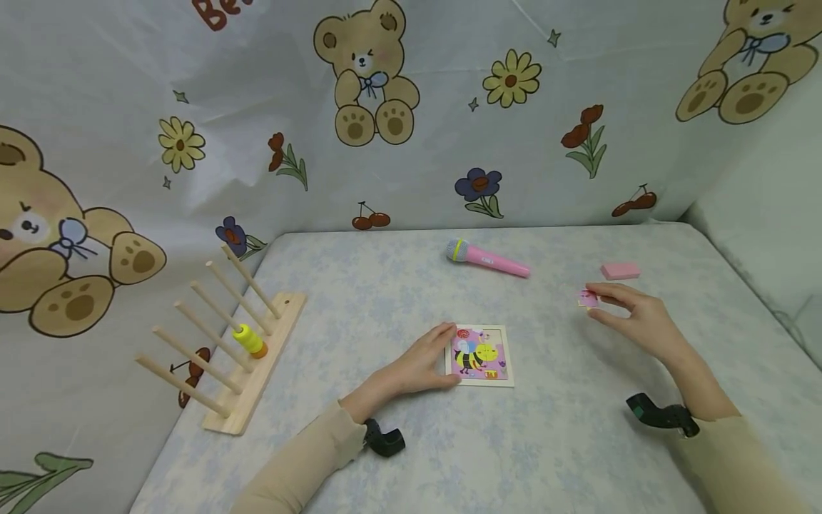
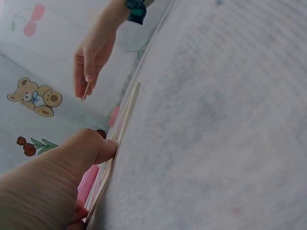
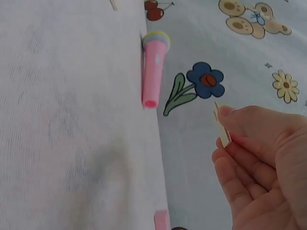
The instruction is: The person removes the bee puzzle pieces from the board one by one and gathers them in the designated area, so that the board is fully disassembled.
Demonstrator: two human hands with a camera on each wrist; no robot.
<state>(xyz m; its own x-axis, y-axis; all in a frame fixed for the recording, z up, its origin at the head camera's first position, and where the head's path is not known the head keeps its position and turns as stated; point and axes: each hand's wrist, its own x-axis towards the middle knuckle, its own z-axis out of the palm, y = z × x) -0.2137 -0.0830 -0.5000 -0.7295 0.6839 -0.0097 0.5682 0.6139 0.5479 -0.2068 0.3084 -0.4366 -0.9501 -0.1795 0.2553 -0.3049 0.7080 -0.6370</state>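
A square bee jigsaw puzzle [image 1: 478, 355] in a pale wooden frame lies flat on the table, with a pale bare patch at its upper right. My left hand [image 1: 420, 364] holds the frame at its left side, the thumb near the lower corner and the fingers near the upper one. In the left wrist view the thumb presses on the puzzle frame's edge [image 2: 127, 115]. Off to the right, my right hand [image 1: 642, 325] pinches a small pink puzzle piece [image 1: 587, 299] between thumb and fingers above the table. The right wrist view shows this thin piece [image 3: 223, 132] edge-on.
A pink toy microphone [image 1: 494, 261] lies behind the puzzle. Beyond the right hand is a pink block [image 1: 620, 270]. On the left stands a wooden peg rack [image 1: 282, 321] with tilted-looking pegs, one carrying yellow and orange beads [image 1: 249, 340]. A bear-print cloth [image 1: 437, 178] hangs behind the table.
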